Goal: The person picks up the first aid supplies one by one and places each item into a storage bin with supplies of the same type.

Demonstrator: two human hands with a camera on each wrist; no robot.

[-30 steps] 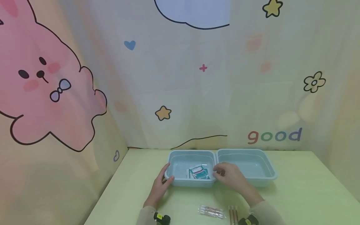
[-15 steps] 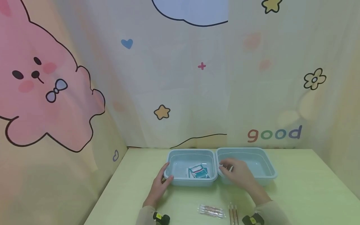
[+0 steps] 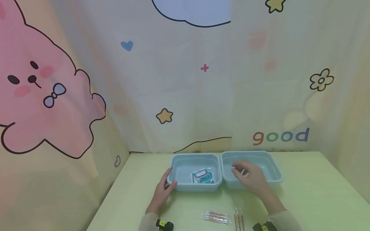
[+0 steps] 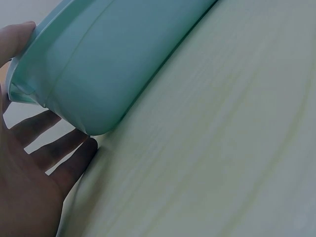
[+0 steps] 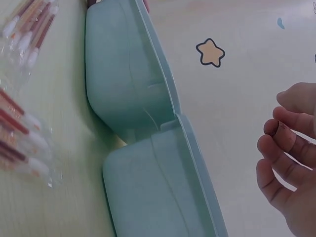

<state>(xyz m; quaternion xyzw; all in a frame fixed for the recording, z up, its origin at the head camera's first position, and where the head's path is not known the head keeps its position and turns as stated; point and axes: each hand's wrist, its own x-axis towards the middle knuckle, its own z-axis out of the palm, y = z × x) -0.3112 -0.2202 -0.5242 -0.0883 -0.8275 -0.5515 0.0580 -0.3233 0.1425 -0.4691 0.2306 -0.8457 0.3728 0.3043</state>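
My left hand (image 3: 162, 192) holds the near left corner of the left light-blue plastic bin (image 3: 196, 188). In the left wrist view a digit lies over the bin's rim (image 4: 30, 47), while other fingers (image 4: 74, 160) reach to the outside bottom corner. Teal-and-white packets (image 3: 203, 176) lie inside this bin. My right hand (image 3: 251, 176) hovers over the right light-blue bin (image 3: 273, 165), its fingers loosely curled. In the right wrist view nothing shows between the fingers of the right hand (image 5: 291, 158); one fingertip bears a tan patch.
Two clear packs of cotton swabs lie on the pale yellow-green table near me: one crosswise pack (image 3: 216, 217) and one lengthwise pack (image 3: 239, 219). The bins stand side by side before a printed cloth backdrop (image 3: 188, 80). A rabbit-print side cloth (image 3: 66, 125) hangs at left.
My right hand has moved rightward and slightly up, from the joint between the bins to above the right bin. My left hand stays on the left bin.
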